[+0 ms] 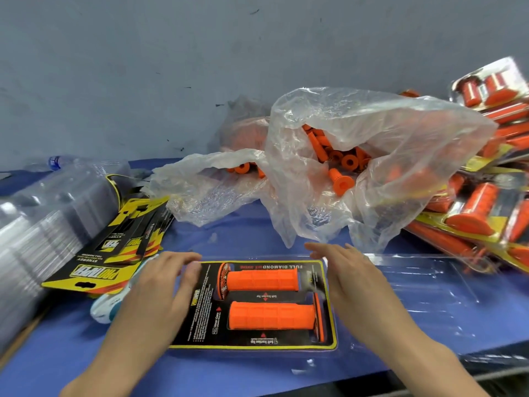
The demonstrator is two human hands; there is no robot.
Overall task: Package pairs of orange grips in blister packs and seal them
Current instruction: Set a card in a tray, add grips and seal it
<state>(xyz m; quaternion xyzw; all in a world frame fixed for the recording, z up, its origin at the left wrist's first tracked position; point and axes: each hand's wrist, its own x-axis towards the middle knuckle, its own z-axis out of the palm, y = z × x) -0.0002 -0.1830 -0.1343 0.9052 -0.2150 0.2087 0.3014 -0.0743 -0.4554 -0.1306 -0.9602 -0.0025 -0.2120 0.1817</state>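
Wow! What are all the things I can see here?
Blister pack: one, clear, black-yellow card, front middle.
Packed grips: two, orange, inside it.
Loose grips: many, orange, in bags.
Plastic bags: at least two, clear, behind pack.
Printed cards: pile, black-yellow, left.
Empty shells: stack, clear, far left.
Finished packs: heap, orange inside, right.
Bottle: one, clear, back left.
Table cover: one, blue, underneath.
Left hand: one, pack's left edge.
Right hand: one, pack's right edge.
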